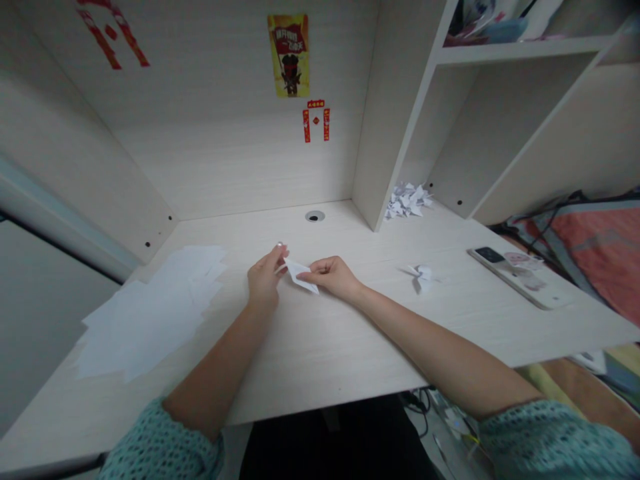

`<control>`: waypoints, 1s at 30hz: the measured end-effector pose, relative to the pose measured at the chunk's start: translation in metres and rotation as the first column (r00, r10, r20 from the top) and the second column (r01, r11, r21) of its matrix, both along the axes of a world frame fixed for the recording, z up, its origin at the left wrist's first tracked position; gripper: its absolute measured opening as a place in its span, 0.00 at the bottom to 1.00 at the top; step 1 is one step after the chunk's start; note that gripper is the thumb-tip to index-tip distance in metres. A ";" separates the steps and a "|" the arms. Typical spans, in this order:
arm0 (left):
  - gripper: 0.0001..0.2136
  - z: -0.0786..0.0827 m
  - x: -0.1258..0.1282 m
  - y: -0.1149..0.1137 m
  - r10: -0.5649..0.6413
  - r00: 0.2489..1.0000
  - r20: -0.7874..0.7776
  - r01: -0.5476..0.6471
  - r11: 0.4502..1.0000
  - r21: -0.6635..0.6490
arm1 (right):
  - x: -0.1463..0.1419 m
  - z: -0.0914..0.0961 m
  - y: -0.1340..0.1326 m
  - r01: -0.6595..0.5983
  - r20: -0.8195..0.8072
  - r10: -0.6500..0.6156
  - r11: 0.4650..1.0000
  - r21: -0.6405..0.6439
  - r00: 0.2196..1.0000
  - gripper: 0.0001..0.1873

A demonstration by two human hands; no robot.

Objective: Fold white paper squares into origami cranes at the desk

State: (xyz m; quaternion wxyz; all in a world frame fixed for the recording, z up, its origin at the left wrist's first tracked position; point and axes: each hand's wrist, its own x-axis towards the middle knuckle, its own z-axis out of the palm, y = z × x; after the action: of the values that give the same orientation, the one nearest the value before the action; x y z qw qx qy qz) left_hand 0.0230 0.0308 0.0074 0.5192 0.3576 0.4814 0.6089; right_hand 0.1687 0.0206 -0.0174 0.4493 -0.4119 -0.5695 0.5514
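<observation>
A small folded piece of white paper is held just above the middle of the desk, between both hands. My left hand pinches its upper left end, with the fingertips partly hidden behind the thumb side. On the right edge, my right hand grips the paper between thumb and curled fingers. To the left of my hands, white paper sheets lie spread in an overlapping pile. A folded white paper piece rests on the desk to the right of my right forearm.
A heap of small folded papers sits under the shelf at the back right. A white phone lies near the right edge. A round cable hole is at the back. An upright panel divides the desk's rear.
</observation>
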 end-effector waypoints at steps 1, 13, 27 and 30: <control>0.18 0.001 -0.004 0.003 0.065 0.998 0.020 -0.065 0.998 -0.006 | 0.000 -0.001 -0.001 -0.022 0.013 0.022 1.000 -0.005 1.000 0.21; 0.20 -0.004 0.002 -0.003 -0.165 0.965 -0.203 0.190 0.976 0.110 | 0.001 0.003 0.000 0.098 -0.057 -0.096 0.995 0.036 0.994 0.20; 0.13 -0.005 0.011 -0.011 -0.038 0.996 -0.076 0.045 0.995 0.088 | -0.001 0.007 -0.002 0.037 -0.038 -0.038 0.999 -0.029 0.999 0.20; 0.13 -0.007 0.010 -0.009 -0.015 0.993 -0.113 0.030 0.991 0.134 | -0.001 0.005 -0.002 0.044 -0.050 -0.043 0.999 0.008 0.998 0.19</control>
State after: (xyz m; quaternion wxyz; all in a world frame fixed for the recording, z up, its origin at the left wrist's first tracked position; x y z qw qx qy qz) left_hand 0.0329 0.0213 0.0002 0.4728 0.4309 0.4633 0.6132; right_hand 0.1675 0.0184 -0.0123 0.4771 -0.4085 -0.5515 0.5489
